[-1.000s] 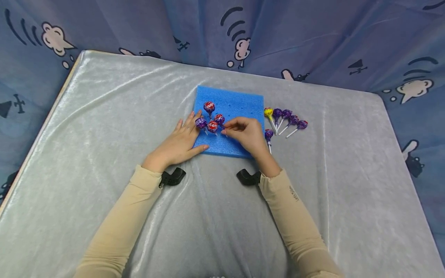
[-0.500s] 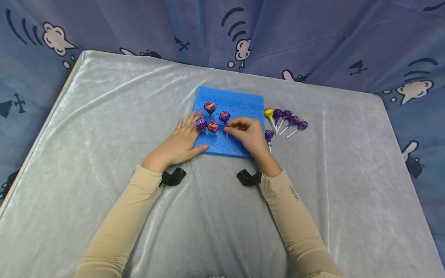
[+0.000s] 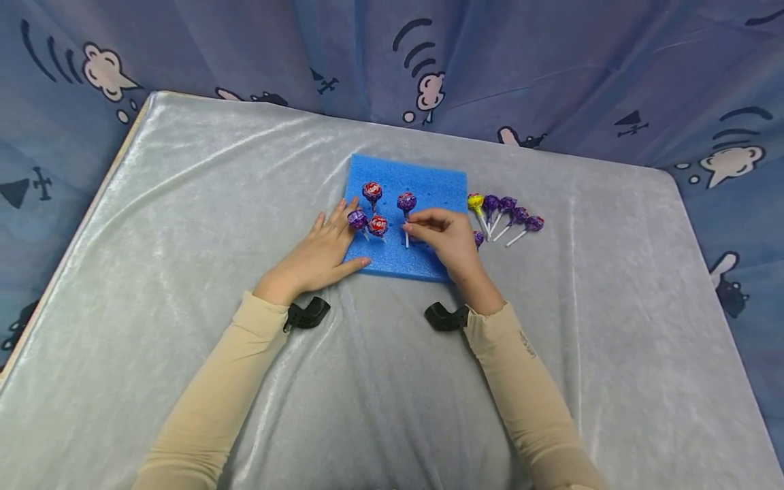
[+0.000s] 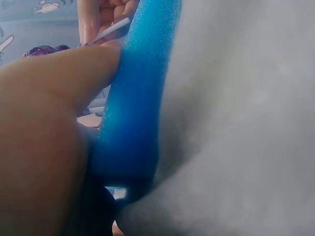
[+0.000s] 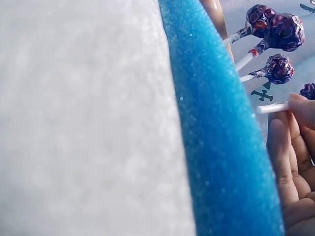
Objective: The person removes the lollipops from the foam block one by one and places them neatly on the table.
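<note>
My right hand (image 3: 450, 238) pinches a purple-wrapped lollipop (image 3: 406, 202) by its white stick between thumb and fingertips, head up. The stick's bottom end shows below the fingers, over the blue foam block (image 3: 398, 262); in the right wrist view that stick end (image 5: 273, 108) stands free of the foam. My left hand (image 3: 312, 258) lies flat on the block's left edge with fingers spread. Close to its fingers, a red-topped lollipop (image 3: 371, 192), a purple lollipop (image 3: 358, 219) and another red one (image 3: 378, 226) stand upright in the foam.
Right of the block, a yellow lollipop (image 3: 476, 202) and several purple lollipops (image 3: 518, 216) lie on the grey cloth (image 3: 618, 306). One more purple lollipop (image 3: 478, 238) is partly hidden behind my right hand. A patterned blue curtain (image 3: 551, 75) hangs behind the table.
My right hand has moved the pinched lollipop rightward, away from the three standing ones, and its stick end has come into view. The left hand stays on the block.
</note>
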The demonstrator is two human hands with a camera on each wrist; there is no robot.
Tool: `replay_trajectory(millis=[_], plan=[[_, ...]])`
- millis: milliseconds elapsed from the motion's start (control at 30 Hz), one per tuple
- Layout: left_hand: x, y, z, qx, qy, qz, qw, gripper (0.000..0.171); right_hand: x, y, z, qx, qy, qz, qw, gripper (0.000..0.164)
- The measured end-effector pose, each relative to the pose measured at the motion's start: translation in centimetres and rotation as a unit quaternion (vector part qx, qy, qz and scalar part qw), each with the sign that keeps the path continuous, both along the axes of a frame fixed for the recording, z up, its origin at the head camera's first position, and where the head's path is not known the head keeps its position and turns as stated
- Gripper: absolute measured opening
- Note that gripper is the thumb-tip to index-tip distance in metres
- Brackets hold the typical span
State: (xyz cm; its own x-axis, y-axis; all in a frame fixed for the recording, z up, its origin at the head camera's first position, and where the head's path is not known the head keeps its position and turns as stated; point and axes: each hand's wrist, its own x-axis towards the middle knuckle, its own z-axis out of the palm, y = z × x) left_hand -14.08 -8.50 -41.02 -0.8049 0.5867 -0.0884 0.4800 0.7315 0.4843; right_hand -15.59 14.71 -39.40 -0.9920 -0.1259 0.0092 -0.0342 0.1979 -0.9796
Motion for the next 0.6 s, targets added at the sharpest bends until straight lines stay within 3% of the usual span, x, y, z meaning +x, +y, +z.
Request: replay_trajectory(millis=[333, 600], plan=[[0.0, 0.0, 0.1, -0.005, 0.001, -0.003, 1.0000, 0.080, 1.0, 1.7, 0.2, -0.057, -0.031, -0.012, 0.998, 0.012], [0.1, 0.0, 0.1, -0.006, 0.002, -0.004, 1.0000, 0.079, 1.6, 3.6, 0.6, -0.050, -0.048, -0.008, 0.998, 0.012]])
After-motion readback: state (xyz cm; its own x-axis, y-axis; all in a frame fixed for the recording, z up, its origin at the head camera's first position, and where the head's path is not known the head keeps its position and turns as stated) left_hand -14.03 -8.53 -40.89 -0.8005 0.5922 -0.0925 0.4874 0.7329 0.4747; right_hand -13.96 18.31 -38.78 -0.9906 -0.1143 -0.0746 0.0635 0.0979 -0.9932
